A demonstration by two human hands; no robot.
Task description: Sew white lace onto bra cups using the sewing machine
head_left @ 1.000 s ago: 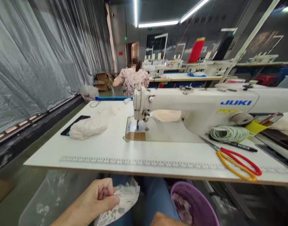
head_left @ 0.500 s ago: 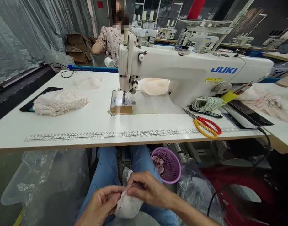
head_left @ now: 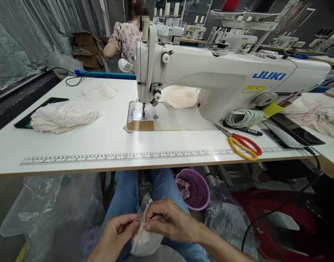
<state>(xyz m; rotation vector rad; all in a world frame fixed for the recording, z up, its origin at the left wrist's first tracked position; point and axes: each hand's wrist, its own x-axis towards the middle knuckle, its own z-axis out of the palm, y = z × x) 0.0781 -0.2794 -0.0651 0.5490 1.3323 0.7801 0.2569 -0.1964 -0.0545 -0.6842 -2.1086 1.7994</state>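
Observation:
Both my hands are down in my lap, below the table edge. My left hand (head_left: 115, 233) and my right hand (head_left: 171, 220) pinch the top edge of a small white lace piece (head_left: 145, 242), fingers closed on it. The piece hangs between them over my blue jeans. Above stands a white JUKI sewing machine (head_left: 210, 78) on the white table (head_left: 101, 145), its needle over the metal plate (head_left: 141, 116). A stack of white lace pieces (head_left: 64, 115) lies at the table's left.
Red and yellow scissors (head_left: 243, 143) and a coil of pale cord (head_left: 243, 118) lie right of the machine. A purple basket (head_left: 194, 189) sits under the table. Clear plastic bags (head_left: 52, 211) hang at left. Another person (head_left: 126, 36) sits beyond the table.
The camera tilted down from the table to my lap. My right hand joined the left on the lace piece, and both now pinch its upper edge.

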